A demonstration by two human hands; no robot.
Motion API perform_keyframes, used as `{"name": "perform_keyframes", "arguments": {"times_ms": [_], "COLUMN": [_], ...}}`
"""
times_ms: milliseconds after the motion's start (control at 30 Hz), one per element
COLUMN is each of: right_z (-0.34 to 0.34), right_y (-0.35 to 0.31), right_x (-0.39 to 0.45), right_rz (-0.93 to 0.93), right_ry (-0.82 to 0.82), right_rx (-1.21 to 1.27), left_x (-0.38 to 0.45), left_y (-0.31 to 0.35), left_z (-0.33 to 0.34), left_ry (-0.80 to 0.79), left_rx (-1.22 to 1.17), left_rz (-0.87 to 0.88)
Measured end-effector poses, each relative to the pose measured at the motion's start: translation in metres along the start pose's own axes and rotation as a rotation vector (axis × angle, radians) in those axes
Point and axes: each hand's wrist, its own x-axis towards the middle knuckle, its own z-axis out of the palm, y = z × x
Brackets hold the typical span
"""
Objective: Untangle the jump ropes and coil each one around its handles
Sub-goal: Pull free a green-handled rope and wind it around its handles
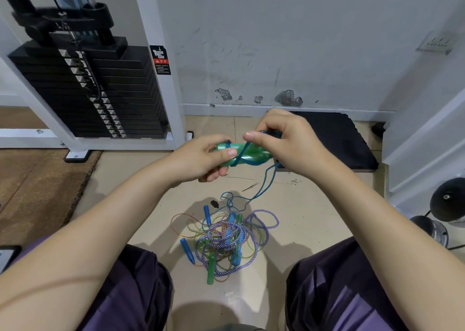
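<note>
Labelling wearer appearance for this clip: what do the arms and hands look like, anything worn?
Both forearms are bare, with no sleeves in view. The left hand and right hand have no gloves, and no rings, watch or markings can be seen. Purple shorts cover the thighs.

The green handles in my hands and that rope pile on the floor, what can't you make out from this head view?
- Green handles: their left ends sit inside the left hand; the count is unclear.
- Blue cord: where the right hand holds it is hidden by fingers.
- Rope pile: overlapping strands hide which rope joins which handle.
- Warning label: text too small.
</note>
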Motion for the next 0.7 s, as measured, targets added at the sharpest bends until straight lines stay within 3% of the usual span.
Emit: {"name": "perform_keyframes", "arguments": {"times_ms": [200,500,700], "right_z": [0.014,0.019,0.03], "right_y": [0.001,-0.002,-0.007], "right_x": [-0.004,-0.005,-0.009], "right_rz": [0.132,0.131,0.092], "right_ry": [-0.082,-0.051,-0.071], "right_rx": [0.005,-0.06,-0.061], "left_x": [-0.008,-0.013,-0.016], "left_y": [0.009,0.016,0.019], "left_z": [0.012,0.01,0.008], "left_ry": [-0.199,-0.286,-0.283], "left_rx": [-0.047,-0.034,0.21], "left_rz": [0.069,-0.008,-0.13]}}
